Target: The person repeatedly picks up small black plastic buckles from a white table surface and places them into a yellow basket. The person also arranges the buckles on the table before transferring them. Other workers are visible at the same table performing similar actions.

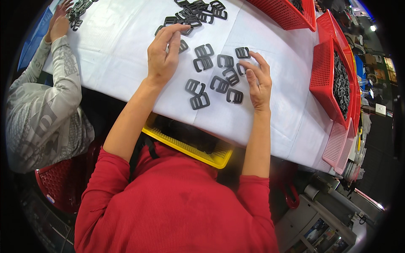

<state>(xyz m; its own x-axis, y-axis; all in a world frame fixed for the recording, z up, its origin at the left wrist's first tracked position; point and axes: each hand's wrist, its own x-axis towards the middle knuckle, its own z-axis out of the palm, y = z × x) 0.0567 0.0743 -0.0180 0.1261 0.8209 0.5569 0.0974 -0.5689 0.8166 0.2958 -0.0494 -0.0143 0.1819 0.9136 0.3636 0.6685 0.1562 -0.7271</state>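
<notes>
Black plastic strap buckles, each with slots and an open hook side, lie spread on the white-covered table [291, 101]. My left hand [162, 59] is open over the table, its fingers reaching toward a heap of buckles [192, 20] at the far side. One buckle [183, 46] sits partly hidden beside its thumb. My right hand [259, 82] is open too, fingers apart and bent a little. Its fingertips are at the edge of a buckle [242, 52] and over another buckle [241, 69], partly covered. Between my hands several loose buckles [220, 84] lie flat, some overlapping.
Red plastic baskets [322, 78] stand along the right, one full of dark buckles [341, 84]. A yellow basket [190, 147] with dark contents is below the table edge at my lap. At far left, another person's hands [58, 23] are near more buckles [77, 12].
</notes>
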